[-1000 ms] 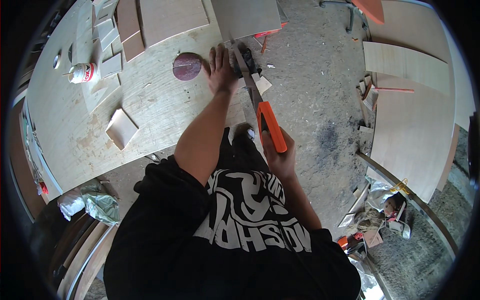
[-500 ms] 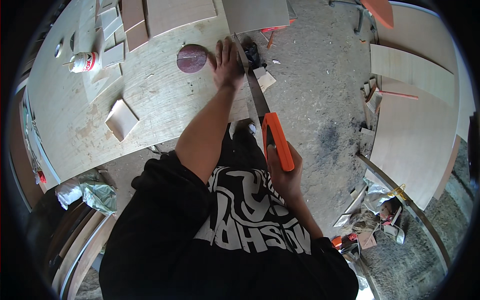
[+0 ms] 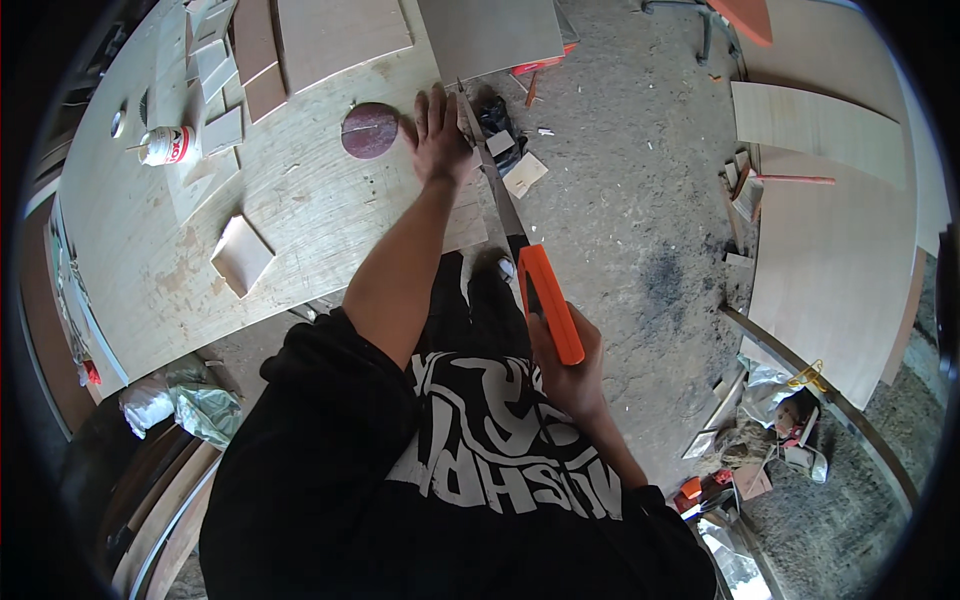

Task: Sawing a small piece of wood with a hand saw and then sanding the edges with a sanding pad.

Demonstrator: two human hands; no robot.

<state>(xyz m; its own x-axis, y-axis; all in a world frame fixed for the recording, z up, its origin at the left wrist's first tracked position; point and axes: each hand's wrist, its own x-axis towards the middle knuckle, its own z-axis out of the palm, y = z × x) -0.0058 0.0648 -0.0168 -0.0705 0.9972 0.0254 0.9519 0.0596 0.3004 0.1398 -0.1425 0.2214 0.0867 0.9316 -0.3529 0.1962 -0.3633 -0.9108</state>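
My right hand [image 3: 572, 365] is wrapped round the orange handle of a handsaw [image 3: 551, 303]. The saw's blade runs up and away along the right edge of the wooden table [image 3: 330, 225], beside my left hand. With fingers spread and palm down, my left hand [image 3: 440, 143] presses on a board at that edge. Just left of its fingers lies a dark red sanding disc [image 3: 370, 131]. Where the teeth meet the wood is too small to make out.
On the table are a white glue bottle [image 3: 167, 146], a small open wooden box [image 3: 242, 257] and several thin boards [image 3: 345, 35]. Offcuts [image 3: 525, 175] litter the floor right of the table. Large plywood sheets [image 3: 835, 250] lie at the far right.
The saw has been drawn back slightly toward me with my right hand. My left hand stays pressed on the wood, while the whole view has shifted a little.
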